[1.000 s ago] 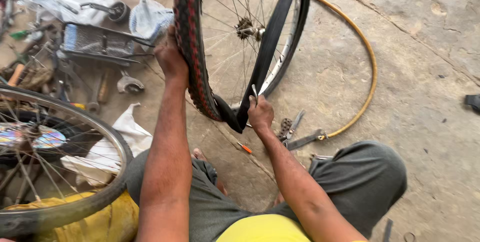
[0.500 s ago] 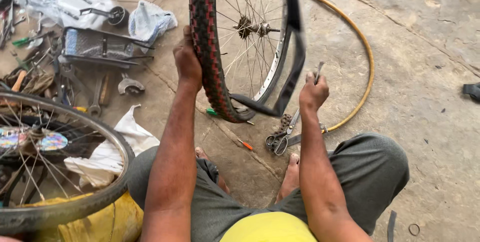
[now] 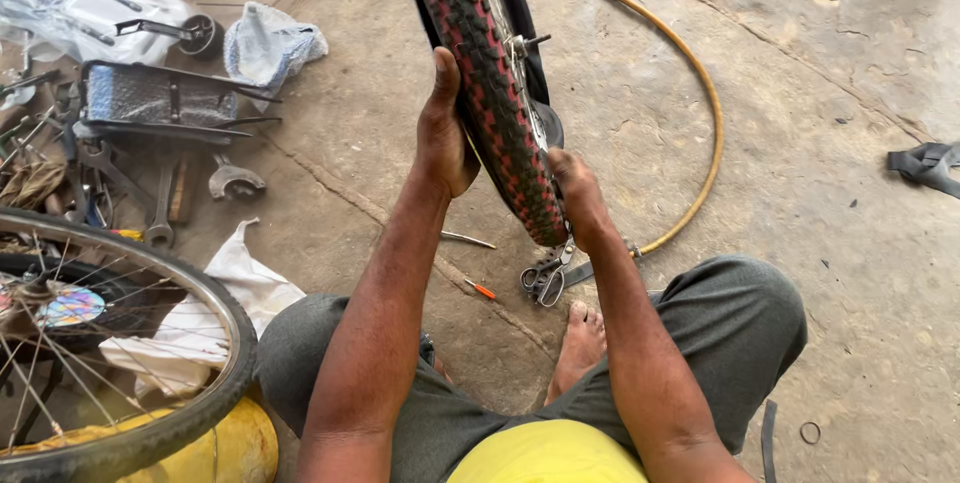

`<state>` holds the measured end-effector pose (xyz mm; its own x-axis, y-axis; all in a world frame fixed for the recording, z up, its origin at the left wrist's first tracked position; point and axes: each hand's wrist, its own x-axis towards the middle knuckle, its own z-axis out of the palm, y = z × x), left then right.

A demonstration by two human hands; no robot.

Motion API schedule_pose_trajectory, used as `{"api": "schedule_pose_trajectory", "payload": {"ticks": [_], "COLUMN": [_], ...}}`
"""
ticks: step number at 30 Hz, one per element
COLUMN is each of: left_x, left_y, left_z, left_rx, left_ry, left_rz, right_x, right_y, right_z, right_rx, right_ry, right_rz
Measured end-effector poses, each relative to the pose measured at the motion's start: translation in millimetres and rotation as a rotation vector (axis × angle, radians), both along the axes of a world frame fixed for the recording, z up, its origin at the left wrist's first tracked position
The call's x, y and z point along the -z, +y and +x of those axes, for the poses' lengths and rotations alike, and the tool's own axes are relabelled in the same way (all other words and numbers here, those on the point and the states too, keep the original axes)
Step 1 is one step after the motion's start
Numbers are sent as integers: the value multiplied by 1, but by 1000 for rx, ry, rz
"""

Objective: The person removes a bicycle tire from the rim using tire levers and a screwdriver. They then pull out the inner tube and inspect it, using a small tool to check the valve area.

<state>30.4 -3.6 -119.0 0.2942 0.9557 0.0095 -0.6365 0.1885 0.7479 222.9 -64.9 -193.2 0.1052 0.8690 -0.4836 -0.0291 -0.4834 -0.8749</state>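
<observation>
A bicycle wheel with a red-and-black knobbly tyre (image 3: 490, 93) stands upright on the concrete floor, turned almost edge-on to me. My left hand (image 3: 445, 133) presses flat against the tyre's left side. My right hand (image 3: 575, 198) grips the tyre's lower right side near the rim, where spokes and the axle end (image 3: 530, 43) show. Scissors (image 3: 545, 278) lie on the floor just below the wheel. My bare foot (image 3: 580, 343) rests beside them.
A thin tan hoop (image 3: 705, 103) lies on the floor behind the wheel. Spanners (image 3: 160, 203), a metal rack (image 3: 160, 103), plastic bags and a cloth (image 3: 270, 43) are scattered at left. A second spoked wheel (image 3: 120, 343) lies over a yellow container (image 3: 230, 448). A small orange-handled tool (image 3: 480, 289) lies nearby.
The wheel has turned from facing me to nearly edge-on. My right hand moved from the loose black inner band down onto the tyre's lower right side; the left hand stayed on the tyre.
</observation>
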Motion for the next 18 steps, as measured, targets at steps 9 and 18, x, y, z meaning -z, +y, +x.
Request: {"api": "schedule_pose_trajectory", "payload": {"ticks": [9,18], "left_x": [0,16], "left_y": [-10,-34], "left_z": [16,31], "left_rx": [-20,-129], "left_ry": [109,215], "left_rz": [-22,-47], "right_x": [18,-75], "right_y": [31,158], "right_z": [9,215], "right_rx": [343,744], "right_ry": [-95,-788], "right_rz": [322,719]}}
